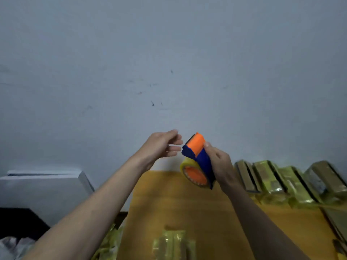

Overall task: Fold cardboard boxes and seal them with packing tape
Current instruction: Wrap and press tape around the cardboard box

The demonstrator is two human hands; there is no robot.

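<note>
Tape dispenser [198, 158]: hand-held, blue body with an orange top plate and orange hub, carrying a roll of clear yellowish packing tape [185, 166]. Held in the air above the far edge of the table, tilted, in front of the wall.

Right hand [218, 162]: fingers and thumb curled round the dispenser's blue body, gripping it from the right side.

Left hand [161, 145]: raised just left of the dispenser, fingers straight and slightly spread, holding nothing; fingertips near the dispenser's front edge, contact not discernible.

Taped box [173, 244]: small, wrapped in yellowish tape, lying on the table at the near edge of the view; blurred.

Row of taped boxes [285, 181]: several, same yellowish wrap, leaning against one another along the right side of the table.

Table [187, 207]: yellow-brown wooden top, standing against the wall.

Wall [169, 62]: plain pale grey-blue, a few dark scuffs.

White box-like item [43, 188]: left of the table; kind not determinable.
</note>
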